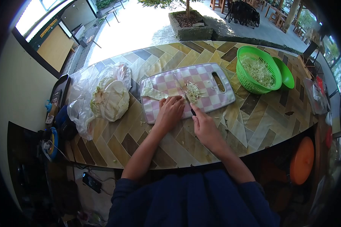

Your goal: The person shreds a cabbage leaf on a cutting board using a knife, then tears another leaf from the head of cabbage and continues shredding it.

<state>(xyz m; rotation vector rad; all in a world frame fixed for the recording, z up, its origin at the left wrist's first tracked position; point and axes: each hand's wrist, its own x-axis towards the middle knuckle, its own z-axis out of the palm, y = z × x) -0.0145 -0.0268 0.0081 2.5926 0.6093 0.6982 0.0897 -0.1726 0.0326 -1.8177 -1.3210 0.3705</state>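
Observation:
A pink and white checked cutting board (212, 96) lies on the tiled counter. My left hand (170, 111) presses down on the board's near edge, beside a pale cabbage leaf piece (150, 92). My right hand (204, 126) grips a knife (188, 100) by its dark handle, the blade pointing away across the board. A small heap of shredded cabbage (194, 91) sits just beyond the blade. The blade's edge is partly hidden by my left hand.
A cut cabbage (110, 99) rests on a clear plastic bag (81, 109) at the left. A green colander (254, 81) with shredded cabbage stands at the right over a green bowl (286, 73). An orange stool seat (302, 160) shows below the counter edge.

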